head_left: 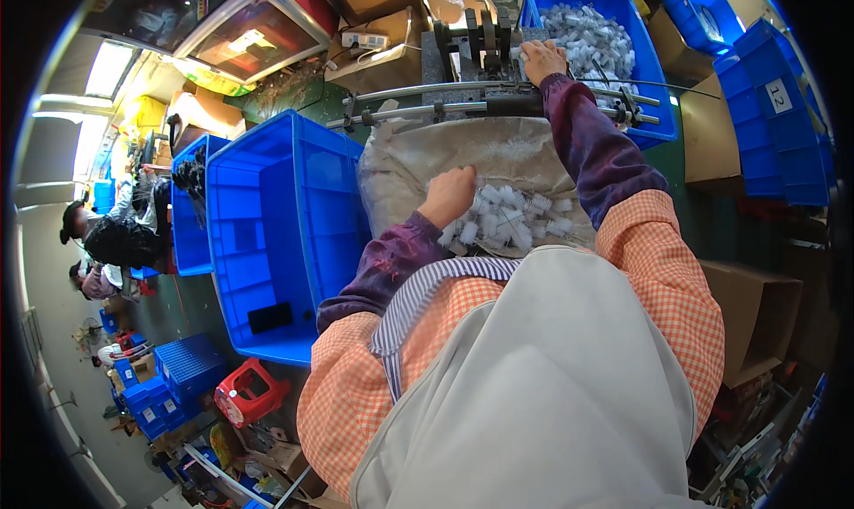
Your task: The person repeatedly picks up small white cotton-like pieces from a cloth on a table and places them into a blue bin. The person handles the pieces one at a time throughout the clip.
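Observation:
A pile of small white bristle brushes (509, 217) lies on a beige cloth (418, 144) stretched in front of me. My left hand (452, 194) is at the left edge of this pile, its fingers curled closed; what they hold, if anything, is hidden. Farther out, my right hand (543, 61) reaches to the right side of a dark metal machine (485, 51). Its fingers are bent together at the machine's edge, and I cannot make out anything in them. Beside that hand stands a blue bin (656, 91) heaped with more white brushes (587, 42).
Two metal rods (414, 110) cross in front of the machine. At my left stands a large blue crate (302, 206) with a dark flat object (269, 318) inside. Cardboard boxes (747, 318) and a stack of blue crates (772, 109) are at the right. A red stool (252, 391) stands lower left.

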Tool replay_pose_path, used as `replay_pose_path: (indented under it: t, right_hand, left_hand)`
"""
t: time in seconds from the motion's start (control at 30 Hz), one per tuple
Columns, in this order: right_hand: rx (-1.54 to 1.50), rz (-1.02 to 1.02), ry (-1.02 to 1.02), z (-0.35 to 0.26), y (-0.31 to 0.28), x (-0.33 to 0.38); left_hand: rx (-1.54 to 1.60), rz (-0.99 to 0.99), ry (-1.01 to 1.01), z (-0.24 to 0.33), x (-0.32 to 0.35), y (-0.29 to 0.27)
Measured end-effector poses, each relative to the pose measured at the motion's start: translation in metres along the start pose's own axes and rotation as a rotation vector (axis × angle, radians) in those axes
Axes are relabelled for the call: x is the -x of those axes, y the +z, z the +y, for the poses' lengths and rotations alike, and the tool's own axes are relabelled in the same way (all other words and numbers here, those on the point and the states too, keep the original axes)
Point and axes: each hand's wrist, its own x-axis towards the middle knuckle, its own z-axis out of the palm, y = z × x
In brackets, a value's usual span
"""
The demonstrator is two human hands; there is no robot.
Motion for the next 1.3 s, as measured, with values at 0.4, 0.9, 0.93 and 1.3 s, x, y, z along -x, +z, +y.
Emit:
replay_pose_path:
  t: [0.4, 0.9, 0.93, 1.3]
  right_hand:
    - [0.022, 0.01, 0.045, -0.001, 0.001, -0.001]
    - [-0.051, -0.047, 0.013, 0.006, 0.004, -0.007]
    - [-0.06, -0.066, 0.021, 0.007, 0.004, -0.008]
    - [-0.142, -0.096, 0.068, 0.014, 0.01, -0.015]
  left_hand:
    - [0.149, 0.295, 0.138, -0.006, -0.008, 0.002]
    - [0.261, 0.359, 0.11, -0.004, -0.011, 0.006]
    - [0.278, 0.372, 0.114, -0.005, -0.011, 0.009]
    - [0.321, 0.282, 0.073, -0.002, -0.009, 0.007]
